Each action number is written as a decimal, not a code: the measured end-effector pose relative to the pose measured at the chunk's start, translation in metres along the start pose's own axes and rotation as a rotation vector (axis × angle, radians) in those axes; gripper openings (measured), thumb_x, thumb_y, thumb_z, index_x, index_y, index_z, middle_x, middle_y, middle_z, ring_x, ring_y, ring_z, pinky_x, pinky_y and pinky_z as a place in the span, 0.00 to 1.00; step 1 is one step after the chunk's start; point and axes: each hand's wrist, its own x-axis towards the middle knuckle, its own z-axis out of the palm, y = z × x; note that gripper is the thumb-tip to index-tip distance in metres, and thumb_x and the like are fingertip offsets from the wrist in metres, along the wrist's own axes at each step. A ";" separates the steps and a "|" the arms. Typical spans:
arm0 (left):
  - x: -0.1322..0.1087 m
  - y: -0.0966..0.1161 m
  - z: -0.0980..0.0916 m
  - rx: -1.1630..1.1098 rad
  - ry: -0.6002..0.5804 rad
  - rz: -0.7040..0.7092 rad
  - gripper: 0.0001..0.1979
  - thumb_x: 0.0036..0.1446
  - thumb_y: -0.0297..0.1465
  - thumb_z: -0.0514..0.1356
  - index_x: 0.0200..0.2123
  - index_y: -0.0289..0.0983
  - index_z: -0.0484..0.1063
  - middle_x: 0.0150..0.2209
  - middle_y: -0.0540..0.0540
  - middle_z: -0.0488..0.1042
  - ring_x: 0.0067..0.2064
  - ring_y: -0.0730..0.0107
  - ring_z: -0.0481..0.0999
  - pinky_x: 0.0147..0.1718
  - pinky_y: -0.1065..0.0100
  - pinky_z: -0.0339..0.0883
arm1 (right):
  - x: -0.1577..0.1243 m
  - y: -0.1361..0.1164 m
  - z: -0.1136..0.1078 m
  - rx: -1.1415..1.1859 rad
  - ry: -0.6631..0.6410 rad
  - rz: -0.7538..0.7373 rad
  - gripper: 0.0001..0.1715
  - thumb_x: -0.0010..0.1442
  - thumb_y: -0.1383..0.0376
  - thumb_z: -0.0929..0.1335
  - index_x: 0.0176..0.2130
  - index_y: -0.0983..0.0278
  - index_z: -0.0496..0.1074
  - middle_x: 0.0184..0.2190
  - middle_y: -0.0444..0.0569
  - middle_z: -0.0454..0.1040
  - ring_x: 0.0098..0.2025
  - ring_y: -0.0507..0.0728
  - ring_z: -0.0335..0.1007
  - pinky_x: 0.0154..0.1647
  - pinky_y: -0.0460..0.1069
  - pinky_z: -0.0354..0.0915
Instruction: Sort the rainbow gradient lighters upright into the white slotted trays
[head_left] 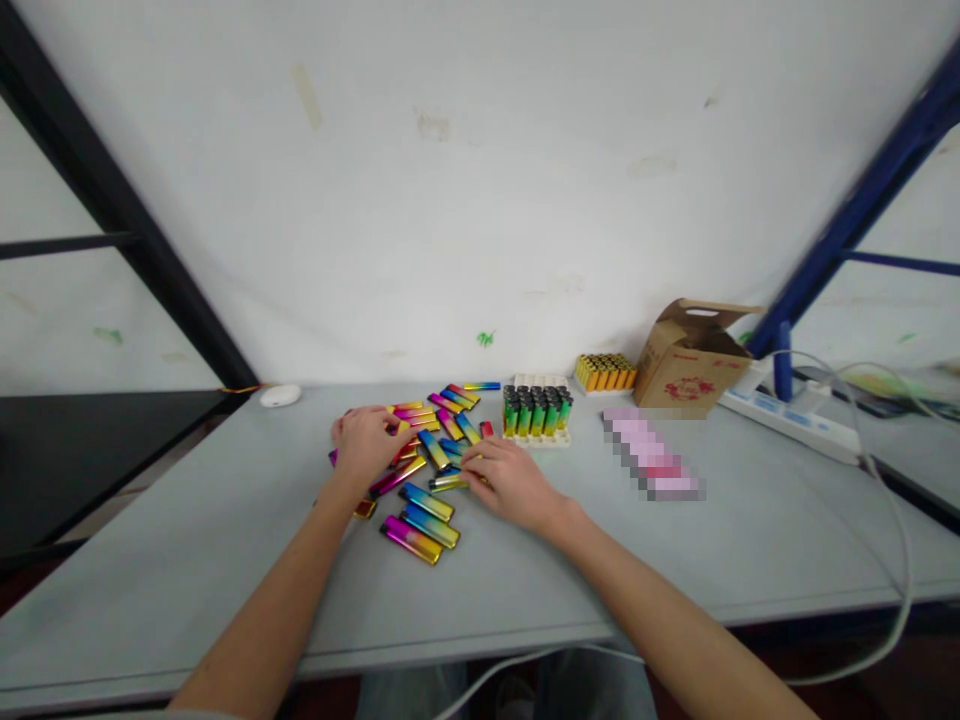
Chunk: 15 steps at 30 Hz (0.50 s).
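Observation:
A loose pile of shiny lighters [433, 450], blue-yellow and purple-gold, lies on the grey table between my hands. At the pile's left side, my left hand [365, 442] has its fingers bent, with a yellowish lighter [403, 428] at thumb and fingertips. My right hand [517, 485] reaches in from the right, its fingers curled at the end of a blue-yellow lighter [448, 482]; the exact grip is partly hidden. Closer to me, several lighters [421, 520] lie side by side. Behind my right hand, green-yellow lighters with black tops [536, 408] stand upright in a pale rack [559, 439].
Further back stands a block of orange-yellow cylinders [606, 372], beside an open cardboard box [686, 375]. A pixelated pink item [652, 455] lies to the right. A white power strip [799, 420] with cables is at the right edge, a white rounded object [280, 396] at the back left.

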 end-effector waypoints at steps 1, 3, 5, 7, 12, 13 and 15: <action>-0.001 0.003 -0.001 0.033 0.008 -0.016 0.13 0.49 0.43 0.61 0.23 0.40 0.76 0.33 0.42 0.79 0.44 0.49 0.74 0.44 0.54 0.63 | 0.000 0.001 -0.001 0.028 0.027 0.040 0.12 0.66 0.66 0.63 0.38 0.65 0.75 0.40 0.52 0.78 0.44 0.56 0.71 0.49 0.50 0.63; -0.001 0.007 -0.002 0.084 0.029 -0.043 0.12 0.49 0.42 0.62 0.27 0.40 0.77 0.36 0.42 0.80 0.44 0.49 0.75 0.45 0.52 0.63 | 0.001 0.004 -0.004 0.101 0.099 0.175 0.13 0.66 0.65 0.62 0.38 0.65 0.75 0.37 0.51 0.78 0.40 0.55 0.72 0.43 0.48 0.65; -0.002 0.011 -0.004 0.055 0.036 -0.053 0.11 0.51 0.41 0.61 0.31 0.40 0.77 0.37 0.42 0.80 0.43 0.49 0.76 0.48 0.49 0.61 | 0.003 0.008 -0.005 0.200 0.185 0.373 0.16 0.67 0.63 0.61 0.35 0.65 0.75 0.30 0.49 0.77 0.32 0.54 0.72 0.34 0.46 0.64; -0.001 0.013 -0.007 -0.011 0.043 -0.075 0.11 0.53 0.39 0.60 0.35 0.39 0.77 0.35 0.42 0.81 0.41 0.51 0.78 0.50 0.49 0.61 | 0.005 0.014 -0.006 0.345 0.264 0.567 0.19 0.66 0.60 0.60 0.32 0.66 0.74 0.23 0.46 0.75 0.23 0.52 0.69 0.26 0.45 0.62; -0.001 0.016 -0.015 -0.218 0.112 -0.149 0.15 0.55 0.40 0.57 0.39 0.37 0.76 0.37 0.42 0.81 0.41 0.56 0.79 0.46 0.58 0.67 | 0.009 0.030 0.000 0.606 0.345 0.760 0.19 0.63 0.57 0.62 0.33 0.67 0.73 0.24 0.46 0.76 0.20 0.51 0.68 0.20 0.45 0.61; -0.001 0.017 -0.015 -0.235 0.114 -0.160 0.15 0.55 0.39 0.57 0.40 0.36 0.76 0.37 0.42 0.81 0.41 0.57 0.79 0.46 0.59 0.68 | 0.009 0.032 0.001 0.593 0.344 0.754 0.18 0.62 0.57 0.62 0.35 0.67 0.74 0.24 0.46 0.76 0.21 0.52 0.69 0.21 0.45 0.62; -0.001 0.016 -0.013 -0.224 0.101 -0.168 0.16 0.56 0.39 0.56 0.41 0.36 0.76 0.38 0.42 0.81 0.42 0.56 0.80 0.46 0.59 0.68 | 0.007 0.031 0.005 0.518 0.330 0.708 0.15 0.61 0.59 0.64 0.36 0.66 0.74 0.25 0.47 0.77 0.25 0.53 0.72 0.25 0.45 0.64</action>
